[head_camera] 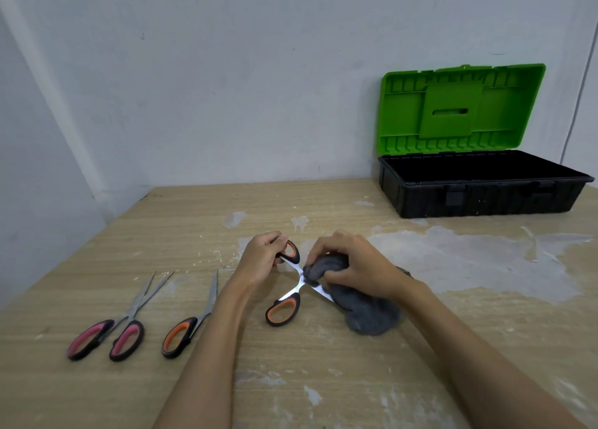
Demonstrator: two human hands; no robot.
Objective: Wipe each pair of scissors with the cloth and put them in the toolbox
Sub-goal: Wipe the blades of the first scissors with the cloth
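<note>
Grey cloth (362, 309) in right hand (352, 260) rubs steel blades, orange-handled scissors (296, 280).

Orange-handled scissors (293, 286) splayed open, grey cloth (362, 305) bunched over blades

Looks like a bare workshop or utility room, not a home or office. Evidence: worn wood-grain bench (194, 221) with the laminate scraped off in big pale patches and speckled with paint or plaster, pushed into a corner of plain, scuffed whitewashed walls (226, 89). A black plastic toolbox (485, 199) with its green lid (459, 108) propped open sits at the back right against the wall, and a thin cable (579, 98) runs down the wall beside it; nothing decorative anywhere.
</note>
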